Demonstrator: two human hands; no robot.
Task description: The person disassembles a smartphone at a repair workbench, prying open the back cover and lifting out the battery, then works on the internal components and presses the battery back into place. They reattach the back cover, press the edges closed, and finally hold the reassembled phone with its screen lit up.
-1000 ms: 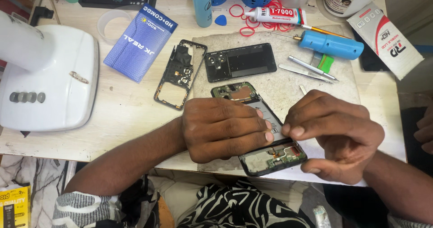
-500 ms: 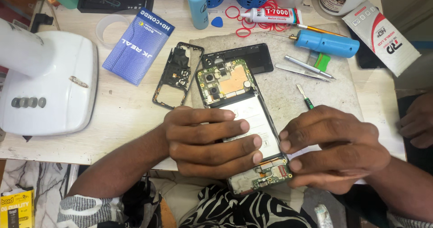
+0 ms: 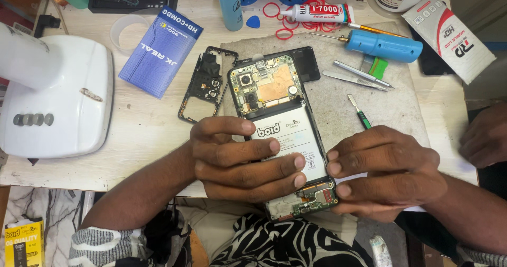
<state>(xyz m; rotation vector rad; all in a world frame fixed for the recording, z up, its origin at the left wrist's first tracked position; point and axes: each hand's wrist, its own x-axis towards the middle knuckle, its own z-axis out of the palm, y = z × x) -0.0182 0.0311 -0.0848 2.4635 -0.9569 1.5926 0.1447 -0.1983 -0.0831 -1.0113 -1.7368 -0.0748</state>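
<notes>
An opened phone (image 3: 274, 108) with bare circuit boards and a white battery lies lengthwise on a grey work mat (image 3: 380, 114), its lower end over the table's front edge. My left hand (image 3: 243, 158) grips its left side, fingers laid across the battery. My right hand (image 3: 385, 172) holds the lower right edge, fingertips at the bottom board. A black inner frame (image 3: 203, 85) lies left of the phone, and a dark panel (image 3: 309, 63) sticks out from under its top right.
A white machine (image 3: 58, 98) stands at the left. A blue box (image 3: 161, 50), blue bottle (image 3: 231, 3), glue tube (image 3: 317, 13), blue driver (image 3: 383, 45), tweezers (image 3: 359, 74), green-handled tool (image 3: 360, 113) and white carton (image 3: 449, 34) lie around. Another person's hand (image 3: 483, 135) rests at the right.
The phone has come up from under my hands and turned lengthwise, showing its boards and battery. My hands moved lower and apart along its sides.
</notes>
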